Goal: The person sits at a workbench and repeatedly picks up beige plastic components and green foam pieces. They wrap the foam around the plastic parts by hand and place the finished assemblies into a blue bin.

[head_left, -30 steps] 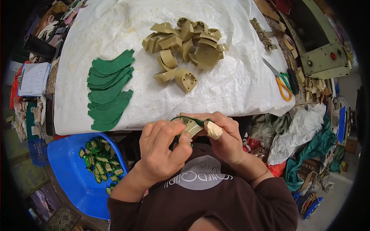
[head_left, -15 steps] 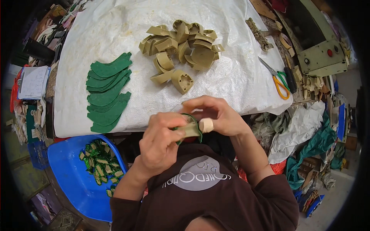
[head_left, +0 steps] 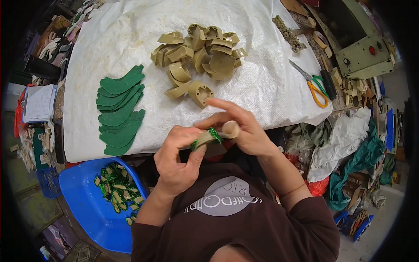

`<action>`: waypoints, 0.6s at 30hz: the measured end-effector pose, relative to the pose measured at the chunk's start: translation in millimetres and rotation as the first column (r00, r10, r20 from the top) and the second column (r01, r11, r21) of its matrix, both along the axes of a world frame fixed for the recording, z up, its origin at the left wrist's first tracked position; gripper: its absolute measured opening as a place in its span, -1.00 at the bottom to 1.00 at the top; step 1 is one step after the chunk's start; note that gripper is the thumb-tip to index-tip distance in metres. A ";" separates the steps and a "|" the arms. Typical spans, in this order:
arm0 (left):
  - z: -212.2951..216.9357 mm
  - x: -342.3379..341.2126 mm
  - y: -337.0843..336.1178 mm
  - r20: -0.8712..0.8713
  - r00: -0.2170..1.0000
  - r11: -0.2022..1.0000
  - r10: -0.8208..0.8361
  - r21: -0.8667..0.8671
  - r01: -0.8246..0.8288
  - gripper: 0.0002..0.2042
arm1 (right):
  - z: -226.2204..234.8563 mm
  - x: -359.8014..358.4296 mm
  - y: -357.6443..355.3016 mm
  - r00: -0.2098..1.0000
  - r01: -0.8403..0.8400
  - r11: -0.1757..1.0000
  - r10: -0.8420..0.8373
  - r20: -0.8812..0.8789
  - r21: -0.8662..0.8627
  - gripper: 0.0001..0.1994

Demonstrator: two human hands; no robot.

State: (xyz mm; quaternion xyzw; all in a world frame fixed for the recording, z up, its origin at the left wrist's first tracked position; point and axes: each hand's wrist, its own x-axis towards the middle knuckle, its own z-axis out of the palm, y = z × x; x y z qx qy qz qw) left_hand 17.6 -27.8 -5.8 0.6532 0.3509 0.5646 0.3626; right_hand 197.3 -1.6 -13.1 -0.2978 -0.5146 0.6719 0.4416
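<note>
My left hand (head_left: 174,161) grips a tan shoe heel (head_left: 207,139) between thumb and fingers, just off the table's near edge. Glittery green covering (head_left: 214,134) shows along the heel's rims. From the other side my right hand (head_left: 248,133) closes on the heel, its thumb in a pale wrap (head_left: 230,129) against the covered side. The right index finger stretches forward, past the heel. Ahead lies a pile of bare tan heels (head_left: 202,54), one of them (head_left: 200,93) close to that fingertip. Green curved cover pieces (head_left: 120,113) lie overlapped at left.
A white woven sheet (head_left: 253,91) covers the table. Orange-and-green-handled scissors (head_left: 315,85) lie at its right edge. A blue basin (head_left: 83,192) at lower left holds several green glitter-covered heels (head_left: 118,187). Crumpled bags (head_left: 340,144) crowd the right side; a clipboard (head_left: 39,104) is at far left.
The heel has turned in my hands, and glitter now shows on its rim. My right hand has shifted slightly, its index finger reaching farther forward.
</note>
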 end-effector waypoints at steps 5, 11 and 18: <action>-3.1 -0.2 -3.0 0.064 0.998 0.995 -0.009 -0.095 0.015 -0.80 | 7.3 4.1 8.7 0.954 -0.027 0.836 -0.142 0.264 0.548 -0.74; 2.0 10.7 -0.6 0.070 0.995 0.986 0.068 -0.156 -0.056 -0.87 | 6.9 -13.6 -0.8 0.928 0.184 0.815 -0.328 0.177 0.549 -0.84; 2.9 13.9 -10.7 0.000 0.994 0.978 0.107 -0.181 -0.105 -0.83 | 17.6 -17.7 -9.8 0.768 0.215 0.553 -0.605 0.210 0.805 -0.84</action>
